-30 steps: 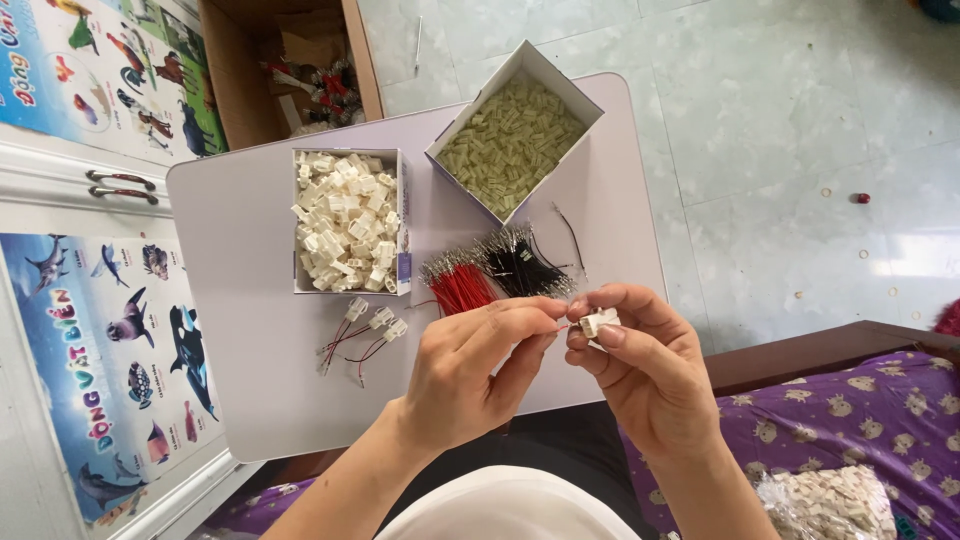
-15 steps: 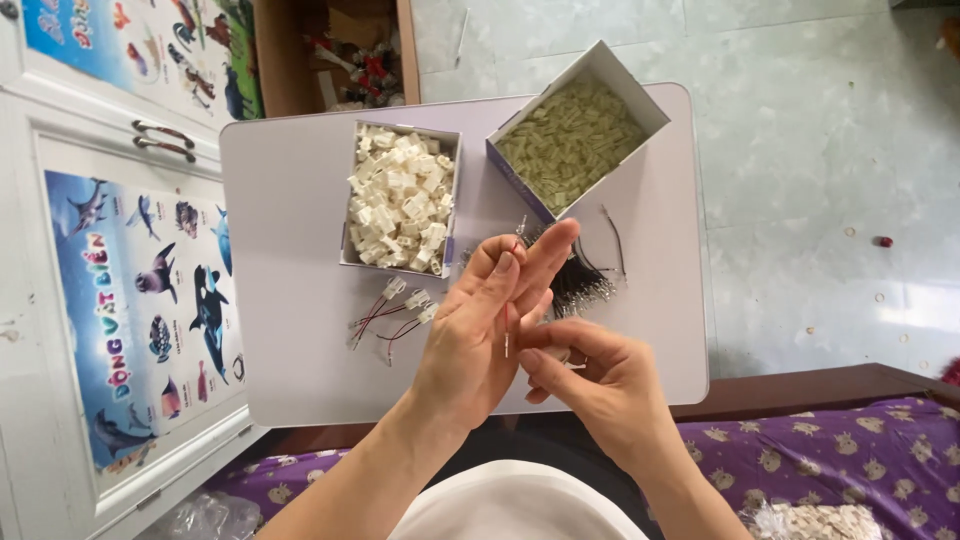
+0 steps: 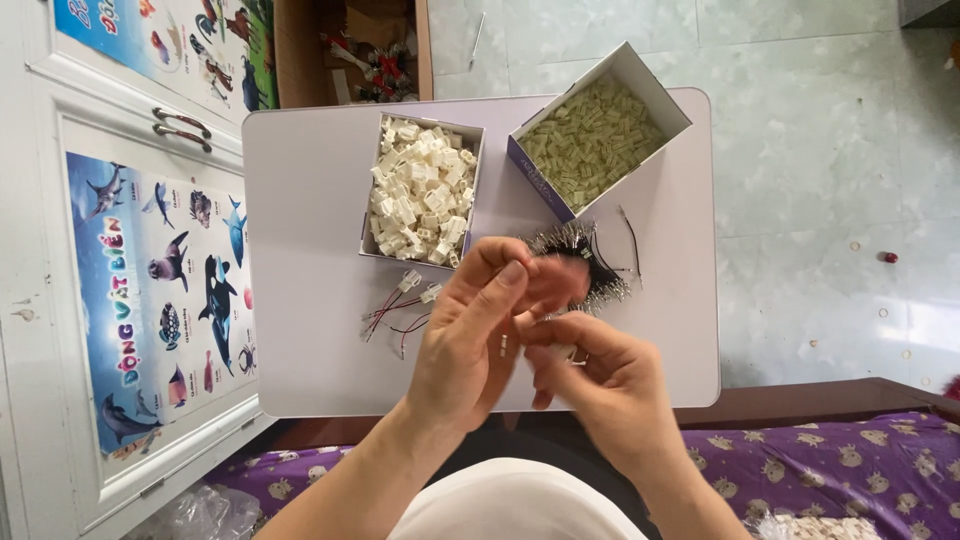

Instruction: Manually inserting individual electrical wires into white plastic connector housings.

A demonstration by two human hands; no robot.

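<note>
Head view: left hand (image 3: 470, 340) and right hand (image 3: 605, 385) meeting above bench (image 3: 310, 200), fingers pinched narrow, held item hidden, wire bundle (image 3: 590, 262) just beyond the fingertips, left hand nearer, connector box (image 3: 420, 190) farther off.

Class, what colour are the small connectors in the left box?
White connectors, clearest in the head view.

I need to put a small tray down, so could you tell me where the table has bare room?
The table is bare along its left side, left of the box of white connectors, and at its near-left corner below the finished wired pieces. It is crowded around the box of green parts, the wire bundle and both hands.
</note>
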